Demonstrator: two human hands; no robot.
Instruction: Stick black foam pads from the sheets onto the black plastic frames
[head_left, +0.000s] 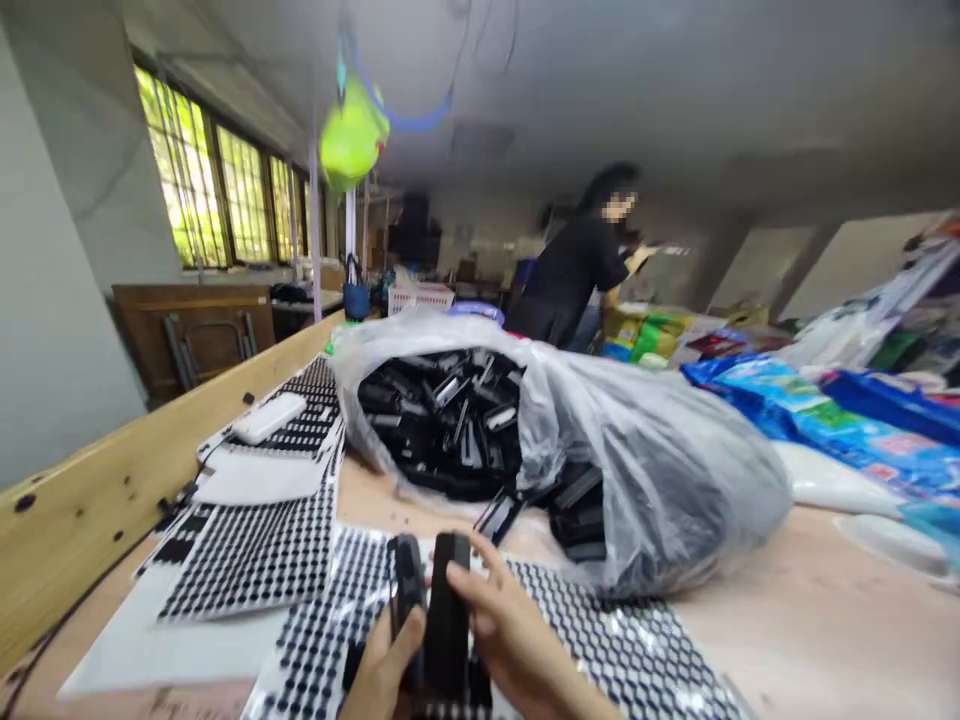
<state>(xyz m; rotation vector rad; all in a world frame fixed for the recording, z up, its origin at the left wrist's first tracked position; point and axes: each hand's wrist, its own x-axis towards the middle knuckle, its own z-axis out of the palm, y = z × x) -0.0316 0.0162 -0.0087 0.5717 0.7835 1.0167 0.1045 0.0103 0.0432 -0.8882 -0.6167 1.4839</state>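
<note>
We have a dark case (408, 580) in our left hand (382, 660), its fingers clamped around the lower part with the thumb across the near face. Our right hand (514, 630) grips a black bar (448, 625), thumb pressed on its front near the top and fingers closed behind. The two pieces stand almost upright, side by side above a dotted sheet (622, 640) on the bench (832, 640); whether they touch, we cannot tell.

Both look like hard moulded plastic, so we judge them light and stiff, unlikely to bend under a firm pinch. Their smooth sides could be a little slippery, and any thin edges might chip or scratch. The long sides seem the best hold, thumb against opposing fingers, leaving the ends free.

Just beyond, a clear plastic bag (675, 480) gapes around a heap of similar black pieces (420, 420); it looks soft and floppy. More dotted paper (247, 560) lies to our left, near a white box (268, 417).
</note>
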